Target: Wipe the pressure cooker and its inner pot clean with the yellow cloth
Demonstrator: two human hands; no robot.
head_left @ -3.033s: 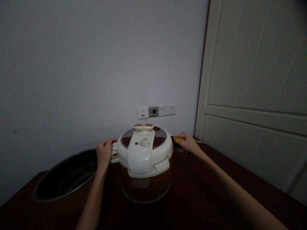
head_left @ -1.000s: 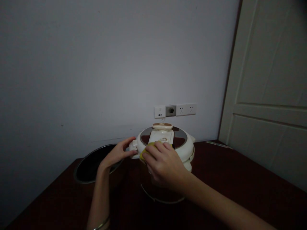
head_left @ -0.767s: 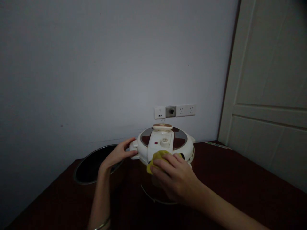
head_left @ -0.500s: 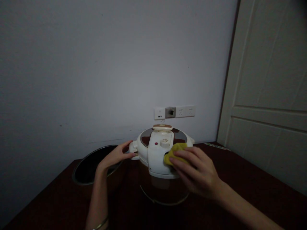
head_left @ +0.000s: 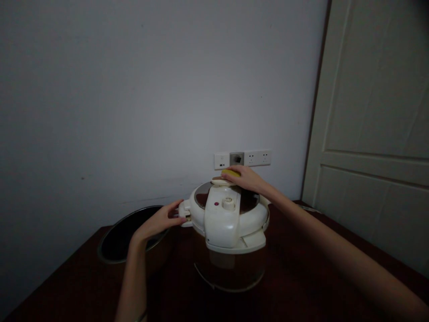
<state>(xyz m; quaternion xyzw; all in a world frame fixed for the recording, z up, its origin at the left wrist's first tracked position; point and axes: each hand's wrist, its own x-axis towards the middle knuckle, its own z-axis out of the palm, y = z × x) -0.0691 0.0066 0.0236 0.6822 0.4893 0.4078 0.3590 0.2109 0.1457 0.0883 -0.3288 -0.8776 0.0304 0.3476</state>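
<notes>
A cream-lidded electric pressure cooker (head_left: 228, 221) with a dark brown body stands on a dark wooden table (head_left: 301, 268). My left hand (head_left: 160, 220) rests against the small side handle at the lid's left edge, fingers partly spread. My right hand (head_left: 244, 177) reaches over the back of the lid and presses a yellow cloth (head_left: 229, 172) onto the far end of the lid's top handle. Only a sliver of the cloth shows under my fingers.
A large dark metal bowl (head_left: 125, 235) sits on the table to the left of the cooker. Wall sockets (head_left: 241, 158) are on the grey wall just behind the cooker. A pale panelled door (head_left: 375, 134) stands at the right.
My right hand moved the yellow cloth from the lid's front across its right side to the back top. My left hand stayed at the side handle.
</notes>
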